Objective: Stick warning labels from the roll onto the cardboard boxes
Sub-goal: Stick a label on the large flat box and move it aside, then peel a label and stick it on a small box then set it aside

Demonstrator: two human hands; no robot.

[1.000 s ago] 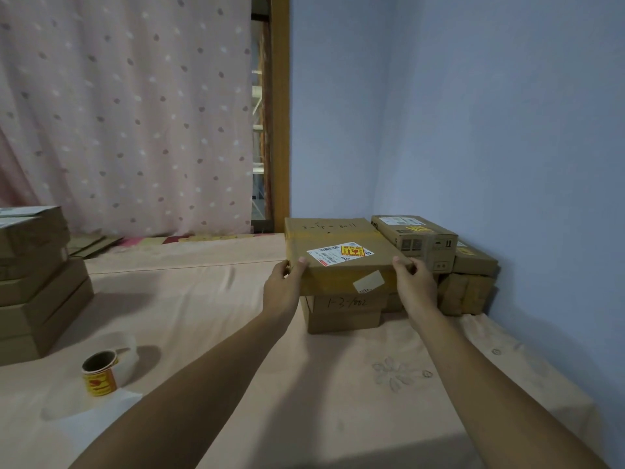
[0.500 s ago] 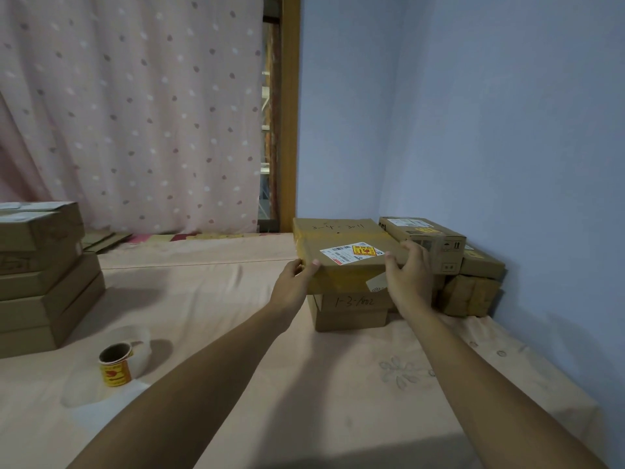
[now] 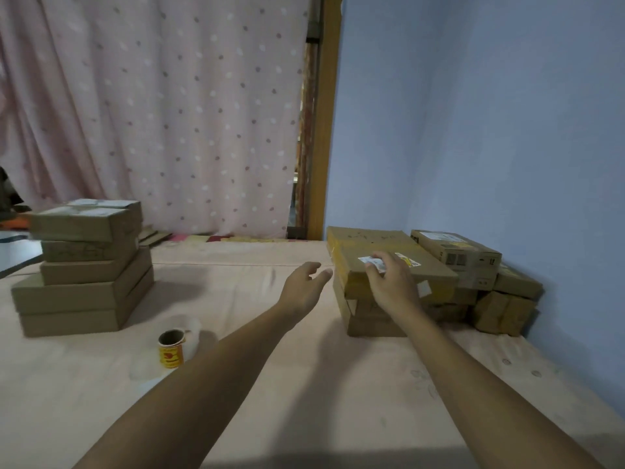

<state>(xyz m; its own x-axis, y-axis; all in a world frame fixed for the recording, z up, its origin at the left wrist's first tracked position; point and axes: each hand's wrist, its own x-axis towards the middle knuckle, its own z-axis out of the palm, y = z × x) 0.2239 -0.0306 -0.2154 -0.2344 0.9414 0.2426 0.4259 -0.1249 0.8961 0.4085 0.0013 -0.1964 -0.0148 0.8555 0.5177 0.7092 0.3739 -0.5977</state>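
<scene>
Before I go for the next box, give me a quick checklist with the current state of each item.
1. Warning label stuck on top box: ok, though partly covered.
2. Left hand free: ok, open beside the box.
3. Right hand clear: not ok, it rests on the label.
4. Label roll in sight: ok, upright on the sheet.
5. Left stack unlabelled: cannot tell.

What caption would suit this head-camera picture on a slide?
Right hand rests on the labelled top box; left hand hovers open; label roll stands nearby.
</scene>
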